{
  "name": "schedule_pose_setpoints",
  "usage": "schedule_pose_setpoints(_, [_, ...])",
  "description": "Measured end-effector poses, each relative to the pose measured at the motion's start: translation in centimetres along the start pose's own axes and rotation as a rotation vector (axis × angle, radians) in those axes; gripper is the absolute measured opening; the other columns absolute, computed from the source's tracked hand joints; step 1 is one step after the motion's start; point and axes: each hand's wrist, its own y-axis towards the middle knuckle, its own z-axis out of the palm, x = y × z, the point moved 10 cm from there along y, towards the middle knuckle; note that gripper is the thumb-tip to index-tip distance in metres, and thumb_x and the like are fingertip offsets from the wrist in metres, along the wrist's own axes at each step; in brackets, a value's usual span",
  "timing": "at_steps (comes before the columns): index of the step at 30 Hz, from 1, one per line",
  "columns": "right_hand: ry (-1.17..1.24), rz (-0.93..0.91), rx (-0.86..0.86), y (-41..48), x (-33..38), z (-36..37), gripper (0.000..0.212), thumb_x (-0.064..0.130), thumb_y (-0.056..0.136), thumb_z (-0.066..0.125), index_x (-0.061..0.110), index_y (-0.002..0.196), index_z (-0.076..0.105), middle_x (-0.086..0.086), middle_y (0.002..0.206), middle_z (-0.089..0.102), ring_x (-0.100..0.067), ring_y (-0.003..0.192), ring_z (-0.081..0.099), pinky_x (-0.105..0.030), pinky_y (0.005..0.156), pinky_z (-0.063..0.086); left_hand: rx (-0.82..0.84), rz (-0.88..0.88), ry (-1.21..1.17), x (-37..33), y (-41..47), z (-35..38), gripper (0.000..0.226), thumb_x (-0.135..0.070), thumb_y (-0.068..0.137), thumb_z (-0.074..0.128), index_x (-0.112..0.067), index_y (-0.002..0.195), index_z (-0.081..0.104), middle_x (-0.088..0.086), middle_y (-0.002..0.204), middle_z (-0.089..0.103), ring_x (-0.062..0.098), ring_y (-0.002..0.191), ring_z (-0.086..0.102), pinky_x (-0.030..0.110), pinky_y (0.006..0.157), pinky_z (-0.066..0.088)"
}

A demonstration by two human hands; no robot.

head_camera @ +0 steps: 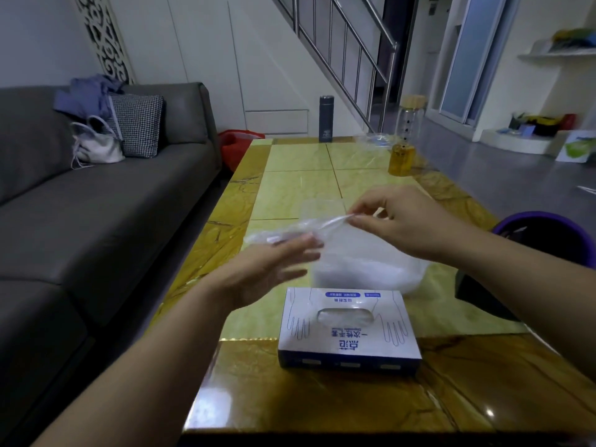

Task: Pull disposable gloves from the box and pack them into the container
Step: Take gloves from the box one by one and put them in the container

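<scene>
Both hands (338,240) pinch a clear glove (309,224) above the container (364,269), box (348,330) nearest.

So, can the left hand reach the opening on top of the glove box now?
Probably yes. The left hand hovers just left of the glove box, and nothing covers its opening. But its fingers seem to touch the clear glove.

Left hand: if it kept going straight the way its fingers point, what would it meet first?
Probably the thin clear plastic glove stretched across from the right hand; the left hand has its fingertips already at it. Depth is unclear.
</scene>
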Motion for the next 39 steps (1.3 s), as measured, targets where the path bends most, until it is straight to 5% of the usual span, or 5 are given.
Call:
schedule_pose_setpoints(11, [0.007,-0.092,-0.245,-0.1,0.6,-2.5,0.013,0.023,0.089,0.064,0.016,0.095,0.073,0.007,0.09,0.063,-0.012,0.086,0.057,-0.034,0.079,0.049,-0.66,0.311,0.146,-6.3,-0.9,-4.3,0.024,-0.044,0.088,0.062,-0.022,0.081,0.071,-0.001,0.083,0.073,0.014,0.085,0.069,0.035,0.085,0.052])
schedule_pose_setpoints(21, [0.08,-0.113,-0.226,-0.4,0.3,-1.6,0.017,0.028,0.086,0.067,0.022,0.102,0.071,0.011,0.098,0.061,-0.01,0.097,0.055,-0.025,0.086,0.042,-0.313,0.238,0.114,-7.1,1.7,-0.2,0.017,-0.031,0.092,0.055,-0.021,0.095,0.069,0.003,0.087,0.071,0.015,0.075,0.07,0.025,0.082,0.053])
schedule_pose_setpoints(26, [0.576,0.482,-0.051,-1.2,-6.5,0.1,0.086,0.074,0.057,0.058,0.03,0.131,0.047,0.005,0.12,0.057,-0.012,0.105,0.057,-0.036,0.093,0.048,-0.374,0.278,-0.03,-7.5,1.5,-1.6,0.018,-0.018,0.097,0.049,-0.022,0.094,0.067,-0.001,0.087,0.073,0.016,0.077,0.071,0.019,0.071,0.056])
schedule_pose_setpoints(31, [1.071,0.633,0.054,-1.7,-6.7,1.9,0.05,0.056,0.063,0.061,0.033,0.106,0.049,-0.01,0.079,0.069,-0.025,0.079,0.065,-0.043,0.091,0.051,-0.392,0.282,-0.01,-7.5,1.4,-2.1,0.018,-0.018,0.099,0.046,-0.023,0.105,0.063,-0.002,0.098,0.074,0.014,0.079,0.071,0.021,0.081,0.054])
schedule_pose_setpoints(39, [0.827,0.326,-0.261,0.3,-5.9,-1.9,0.098,0.011,0.071,0.076,0.037,0.148,0.02,-0.014,0.098,0.072,-0.022,0.085,0.068,-0.027,0.069,0.054,-0.446,0.312,-0.008,-6.6,1.6,-3.2,0.017,-0.026,0.095,0.053,-0.032,0.101,0.068,-0.016,0.115,0.067,0.007,0.079,0.066,0.036,0.099,0.046])
